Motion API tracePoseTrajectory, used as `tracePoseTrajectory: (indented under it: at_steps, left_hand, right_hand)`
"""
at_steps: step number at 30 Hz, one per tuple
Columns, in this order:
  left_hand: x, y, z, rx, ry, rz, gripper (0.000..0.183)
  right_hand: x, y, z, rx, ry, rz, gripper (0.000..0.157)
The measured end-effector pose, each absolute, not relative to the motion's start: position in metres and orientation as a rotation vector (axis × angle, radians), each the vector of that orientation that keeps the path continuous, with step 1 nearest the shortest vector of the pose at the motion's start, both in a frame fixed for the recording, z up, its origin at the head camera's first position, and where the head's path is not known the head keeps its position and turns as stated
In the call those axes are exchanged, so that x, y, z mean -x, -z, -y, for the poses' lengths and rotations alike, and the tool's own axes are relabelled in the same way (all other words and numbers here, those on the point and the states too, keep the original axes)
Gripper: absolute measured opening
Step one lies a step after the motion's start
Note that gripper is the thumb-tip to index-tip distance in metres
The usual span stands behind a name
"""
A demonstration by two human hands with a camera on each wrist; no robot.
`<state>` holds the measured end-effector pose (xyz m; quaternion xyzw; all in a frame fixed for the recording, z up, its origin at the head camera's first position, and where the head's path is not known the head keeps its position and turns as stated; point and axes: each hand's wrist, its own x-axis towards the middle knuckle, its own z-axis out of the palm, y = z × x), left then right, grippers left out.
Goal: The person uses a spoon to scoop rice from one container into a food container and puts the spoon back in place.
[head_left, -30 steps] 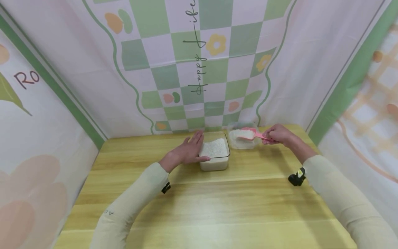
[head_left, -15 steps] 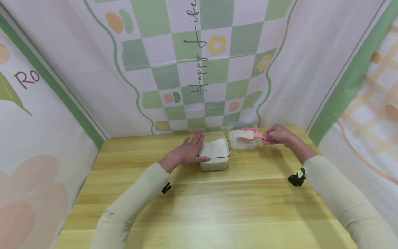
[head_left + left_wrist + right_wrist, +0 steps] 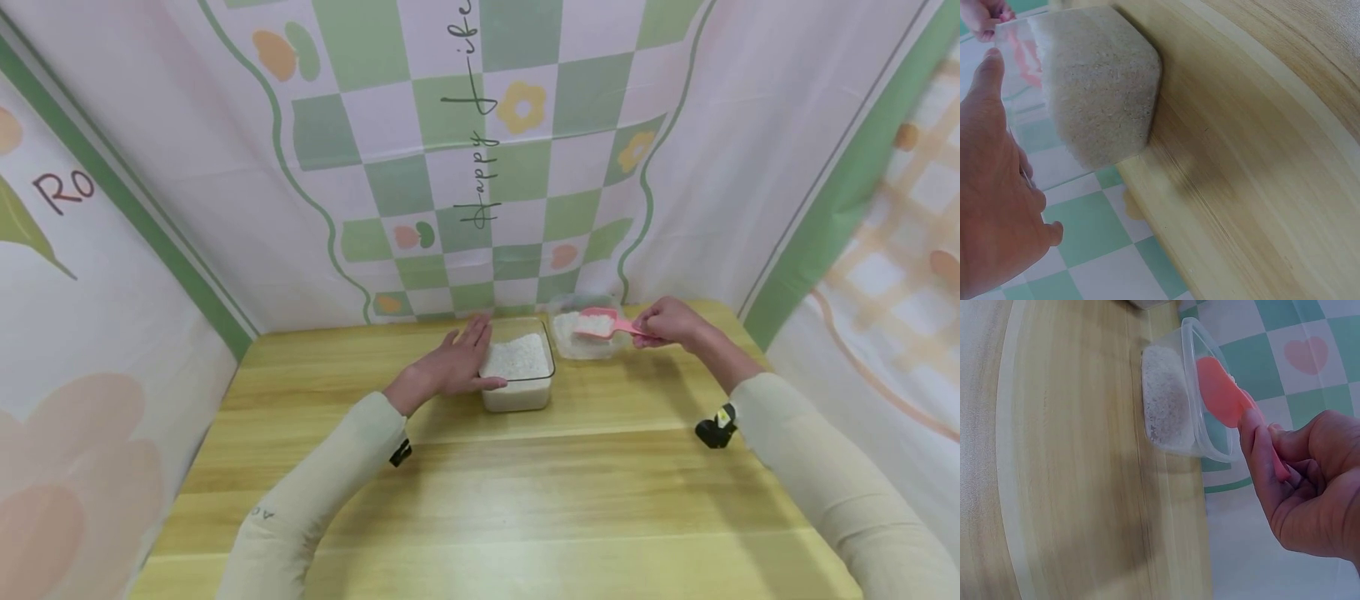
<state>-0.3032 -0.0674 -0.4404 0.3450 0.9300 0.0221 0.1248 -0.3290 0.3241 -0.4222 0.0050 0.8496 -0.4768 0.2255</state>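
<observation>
My left hand [image 3: 453, 362] rests against the left side and rim of a clear square container [image 3: 517, 398], fingers extended. Rice-like grains [image 3: 1097, 87] fill much of that container. In my right hand [image 3: 667, 323] is the handle of a pink scoop [image 3: 618, 325], pinched between thumb and fingers. White grains lie in the scoop. Its bowl [image 3: 1216, 390] is over the open top of a smaller clear plastic container [image 3: 1200, 394], which holds white rice [image 3: 1169, 400]. The two containers stand side by side, the smaller one at the right.
Both containers stand near the back edge of a wooden table [image 3: 510, 500]. Close behind them hangs a green and white checked cloth [image 3: 517, 192]. Printed cloths also hang at the left [image 3: 82, 358] and right [image 3: 885, 317].
Both hands keep almost the same places. The pink scoop has shifted very slightly above the smaller container, and the left hand still rests on the larger one.
</observation>
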Motion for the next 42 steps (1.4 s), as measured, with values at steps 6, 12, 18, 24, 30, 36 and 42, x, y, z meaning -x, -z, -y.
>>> tracePoseTrajectory:
  at_steps: [6,12,18,24,30,36,42]
  left_hand:
    - [0.3036,0.4406,0.0672,-1.003,-0.061,-2.713,0.106]
    - [0.3039,0.4402,0.0668,-1.003,-0.066,-2.711,0.106]
    - [0.3047,0.4408,0.0663,-0.999,-0.058,-2.711,0.106]
    - [0.3049,0.4414,0.0667,-1.001,-0.062,-2.708,0.106]
    - [0.3046,0.4418,0.0668,-1.008,-0.062,-2.709,0.106]
    - [0.3038,0.4414,0.0668,-1.006,-0.061,-2.711,0.105]
    - [0.3034,0.4414,0.0672,-1.011,-0.065,-2.718,0.105]
  right_hand:
    - [0.3264,0.4205,-0.3232,0.001,1.296,-2.373,0.041]
    - [0.3264,0.4205,-0.3235,0.004,1.273,-2.392,0.041]
    - [0.3252,0.4182,-0.3219,0.005,1.242,-2.421,0.04]
    - [0.3246,0.4167,-0.3199,0.011,1.211,-2.447,0.038]
    - [0.3259,0.4185,-0.3208,0.014,1.201,-2.459,0.037]
    - [0.3277,0.4192,-0.3197,0.014,1.148,-2.496,0.037]
    - [0.3261,0.4174,-0.3183,0.048,1.132,-2.522,0.034]
